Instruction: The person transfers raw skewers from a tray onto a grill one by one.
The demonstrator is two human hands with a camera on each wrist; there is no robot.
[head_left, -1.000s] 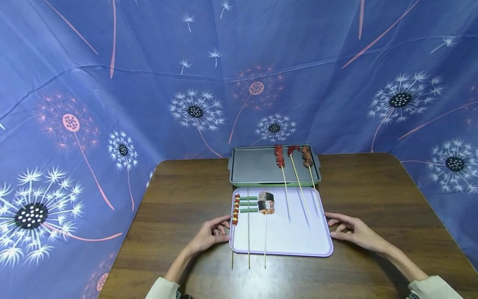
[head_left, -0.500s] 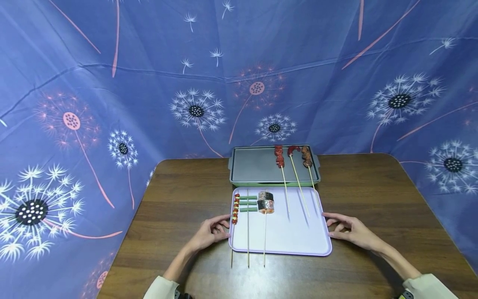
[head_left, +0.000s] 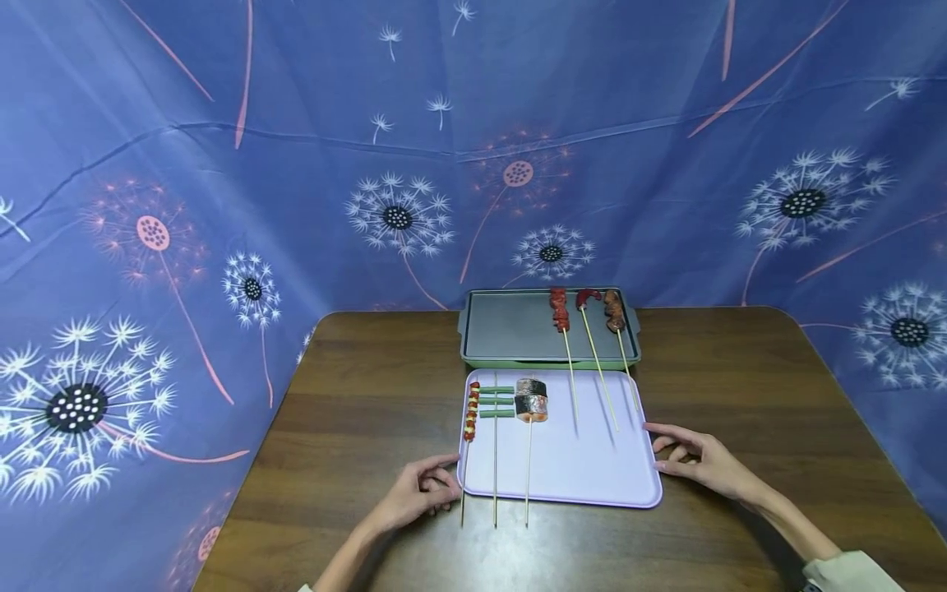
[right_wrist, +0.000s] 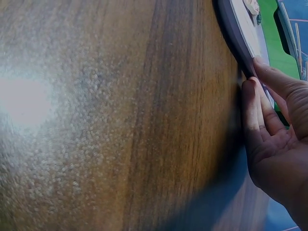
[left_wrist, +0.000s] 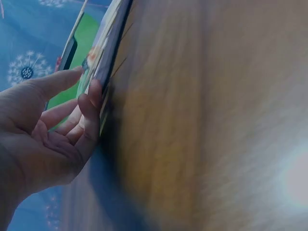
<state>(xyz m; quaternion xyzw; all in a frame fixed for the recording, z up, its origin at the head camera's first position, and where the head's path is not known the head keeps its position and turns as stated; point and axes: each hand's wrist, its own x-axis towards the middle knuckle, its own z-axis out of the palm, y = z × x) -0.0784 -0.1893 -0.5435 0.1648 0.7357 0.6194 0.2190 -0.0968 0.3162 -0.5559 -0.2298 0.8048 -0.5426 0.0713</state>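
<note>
My left hand (head_left: 420,493) touches the near left side of the lilac tray (head_left: 584,473) with loosely bent fingers. On the opposite side my right hand (head_left: 701,462) pinches the rim; the right wrist view has its fingertips on either side of the edge. Three skewers lie along the tray's left part: small red and yellow pieces (head_left: 471,415), green sticks (head_left: 497,401), and a fish chunk (head_left: 531,400) with silvery skin. Their stick ends overhang the tray's front edge.
Behind the tray stands a grey griddle (head_left: 506,325) with a green side. Three skewers lean on its right part: red meat (head_left: 559,309), a curled dark red piece (head_left: 588,295) and brown meat (head_left: 614,311); their sticks reach over the tray. A blue dandelion cloth (head_left: 325,205) hangs behind the wooden table (head_left: 355,370).
My left hand has slid toward me along the tray's left side. My right hand stays at the right rim. Tray and skewers keep their places; the head view has shifted slightly.
</note>
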